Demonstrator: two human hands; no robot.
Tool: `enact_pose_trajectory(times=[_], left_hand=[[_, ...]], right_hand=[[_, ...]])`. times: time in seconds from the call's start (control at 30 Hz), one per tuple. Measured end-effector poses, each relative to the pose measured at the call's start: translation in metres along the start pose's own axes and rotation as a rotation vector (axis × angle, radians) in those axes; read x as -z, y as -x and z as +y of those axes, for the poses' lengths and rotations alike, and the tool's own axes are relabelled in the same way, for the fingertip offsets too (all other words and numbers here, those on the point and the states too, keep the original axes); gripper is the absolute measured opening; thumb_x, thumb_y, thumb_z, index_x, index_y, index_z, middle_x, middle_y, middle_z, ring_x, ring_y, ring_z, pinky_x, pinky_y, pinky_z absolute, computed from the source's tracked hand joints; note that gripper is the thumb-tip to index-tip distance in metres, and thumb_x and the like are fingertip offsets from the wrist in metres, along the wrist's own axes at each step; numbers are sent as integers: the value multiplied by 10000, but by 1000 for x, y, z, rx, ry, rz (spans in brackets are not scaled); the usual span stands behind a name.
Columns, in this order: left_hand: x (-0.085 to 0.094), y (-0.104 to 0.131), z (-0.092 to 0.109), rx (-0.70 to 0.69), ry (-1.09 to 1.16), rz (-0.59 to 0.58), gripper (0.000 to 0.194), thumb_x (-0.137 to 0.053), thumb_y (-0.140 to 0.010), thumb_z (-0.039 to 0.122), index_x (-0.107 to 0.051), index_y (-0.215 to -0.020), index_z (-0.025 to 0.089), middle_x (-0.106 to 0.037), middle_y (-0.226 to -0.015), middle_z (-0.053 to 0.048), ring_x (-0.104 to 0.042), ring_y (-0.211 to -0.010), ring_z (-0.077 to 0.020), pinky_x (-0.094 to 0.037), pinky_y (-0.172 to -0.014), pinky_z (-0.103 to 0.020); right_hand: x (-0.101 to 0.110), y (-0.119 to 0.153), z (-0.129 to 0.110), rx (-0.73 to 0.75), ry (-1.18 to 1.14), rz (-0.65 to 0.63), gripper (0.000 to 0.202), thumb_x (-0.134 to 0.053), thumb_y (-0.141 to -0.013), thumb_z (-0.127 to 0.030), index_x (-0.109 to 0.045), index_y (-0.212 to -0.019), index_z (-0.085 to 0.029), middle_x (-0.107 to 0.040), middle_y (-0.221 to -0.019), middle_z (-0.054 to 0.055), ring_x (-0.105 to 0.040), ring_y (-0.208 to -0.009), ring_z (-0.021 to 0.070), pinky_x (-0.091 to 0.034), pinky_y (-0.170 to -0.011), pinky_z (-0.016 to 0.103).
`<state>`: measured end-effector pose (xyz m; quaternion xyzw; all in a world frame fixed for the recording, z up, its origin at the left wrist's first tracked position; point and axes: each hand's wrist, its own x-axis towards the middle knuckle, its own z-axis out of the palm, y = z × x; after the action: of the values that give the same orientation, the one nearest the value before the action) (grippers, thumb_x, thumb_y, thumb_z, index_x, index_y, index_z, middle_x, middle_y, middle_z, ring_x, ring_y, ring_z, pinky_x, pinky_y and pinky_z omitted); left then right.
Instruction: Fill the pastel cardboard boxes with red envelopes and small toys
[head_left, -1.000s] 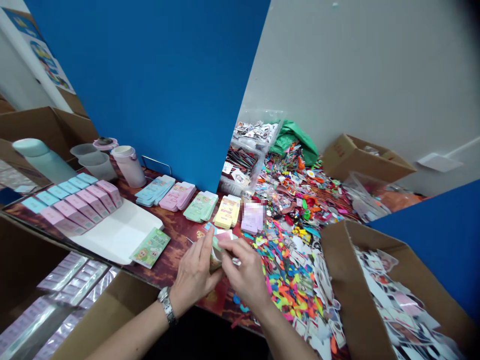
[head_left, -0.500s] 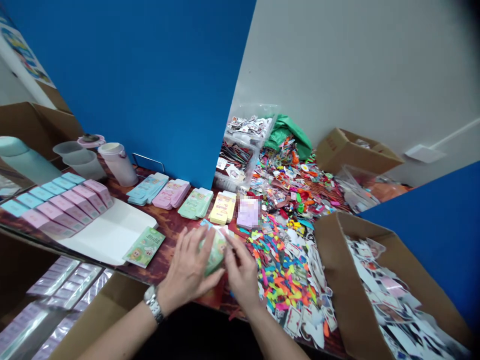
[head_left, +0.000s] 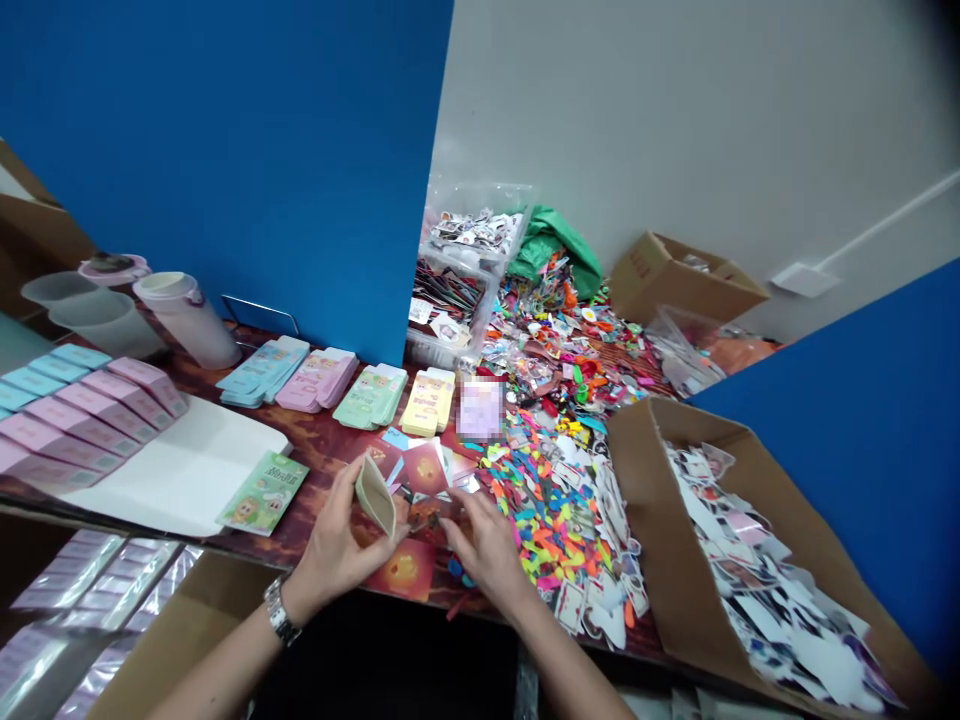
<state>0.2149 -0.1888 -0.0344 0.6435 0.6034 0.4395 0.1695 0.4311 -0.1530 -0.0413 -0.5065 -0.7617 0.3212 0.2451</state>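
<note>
My left hand [head_left: 330,555], with a metal watch [head_left: 280,612] at the wrist, grips a small green paper packet [head_left: 375,497] between thumb and fingers. The packet's mouth is spread and faces up towards me. My right hand [head_left: 489,548] hovers just right of it, thumb and forefinger apart, with nothing visible between them. Behind and between the hands lie small printed papers [head_left: 442,455], partly covered by the hands. A flat green packet [head_left: 264,492] rests left of my left hand, half on a white sheet [head_left: 176,480].
Stacks of blue packets [head_left: 264,372], pink packets [head_left: 315,380], green packets [head_left: 371,395] and yellow packets [head_left: 427,402] line the partition. Loose colourful pieces [head_left: 562,520] spread to the right, beside a carton [head_left: 645,530] of cutouts. Pink boxes [head_left: 112,405] and a cup [head_left: 184,315] stand left.
The green packet, earlier between both hands, is now in my left hand alone, tilted with its mouth spread. My right hand has come away from it. The view has shifted slightly right.
</note>
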Motion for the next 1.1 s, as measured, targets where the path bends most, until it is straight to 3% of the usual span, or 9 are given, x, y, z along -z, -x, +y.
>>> enact_pose_trajectory(times=[0.1, 0.23, 0.4, 0.5, 0.6, 0.7, 0.8, 0.97, 1.1], left_hand=[[1, -1, -4, 34, 3, -8, 779, -666, -805, 417, -295, -1438, 156, -502, -1356, -184, -541, -1228, -320, -476, -1020, -482], [-7, 2, -6, 46, -13, -18, 783, -664, -808, 446, -293, -1432, 152, -497, -1340, -178, -531, -1230, -311, -471, -1021, -471], [-10, 2, -11, 41, -32, -33, 790, -655, -821, 379, -236, -1458, 173, -470, -1364, -164, -507, -1250, -293, -457, -1030, -452], [-6, 0, -17, 11, -111, -40, 717, -654, -797, 316, -312, -1412, 178, -506, -1297, -147, -526, -1195, -294, -462, -1005, -459], [-4, -2, -21, -66, -230, -37, 607, -643, -786, 283, -404, -1332, 166, -559, -1179, -134, -557, -1090, -294, -487, -934, -453], [-7, -1, -18, -134, -306, -44, 577, -633, -788, 238, -423, -1320, 166, -582, -1134, -124, -564, -1034, -284, -497, -886, -424], [-17, 4, -10, -186, -368, -84, 576, -619, -796, 206, -426, -1338, 191, -591, -1140, -109, -564, -1016, -274, -499, -867, -402], [-34, 13, -3, -199, -330, -154, 618, -596, -829, 239, -364, -1401, 201, -579, -1192, -111, -556, -1053, -274, -500, -886, -403], [-36, 11, -10, -161, -285, -166, 659, -603, -836, 306, -326, -1422, 188, -563, -1207, -131, -550, -1076, -286, -488, -910, -425]], right_hand=[[5, 1, 23, 31, 366, -64, 415, -687, -827, -253, -609, -1229, -186, -626, -1056, 119, -616, -962, 265, -529, -833, 388], [-7, 0, 33, 14, 566, -100, 439, -750, -777, -278, -615, -1188, -198, -603, -1090, 127, -588, -994, 298, -531, -791, 389], [-2, -4, 31, 5, 319, 10, 110, -554, -911, -218, -626, -985, -182, -624, -953, 80, -613, -872, 219, -499, -741, 317], [24, -6, 15, 34, 36, 191, 168, -444, -971, -220, -609, -955, -195, -633, -886, 42, -614, -814, 174, -483, -740, 284], [51, -6, -11, 102, -58, 351, 146, -466, -977, -246, -603, -1012, -207, -636, -919, 42, -605, -830, 171, -482, -744, 287], [59, -5, -32, 277, 53, 326, 158, -483, -963, -182, -629, -1012, -217, -652, -923, 52, -595, -866, 186, -481, -777, 313], [43, -5, -41, 384, 196, 274, 234, -457, -964, -143, -655, -1064, -216, -666, -912, 71, -595, -857, 197, -496, -774, 327], [13, 1, -40, 407, 86, 161, 310, -430, -967, -112, -598, -1213, -196, -645, -1132, 100, -593, -1096, 188, -499, -944, 314], [27, 2, -17, 345, -45, 210, 262, -461, -963, -164, -603, -1180, -202, -664, -1114, 80, -617, -1060, 168, -506, -923, 291]])
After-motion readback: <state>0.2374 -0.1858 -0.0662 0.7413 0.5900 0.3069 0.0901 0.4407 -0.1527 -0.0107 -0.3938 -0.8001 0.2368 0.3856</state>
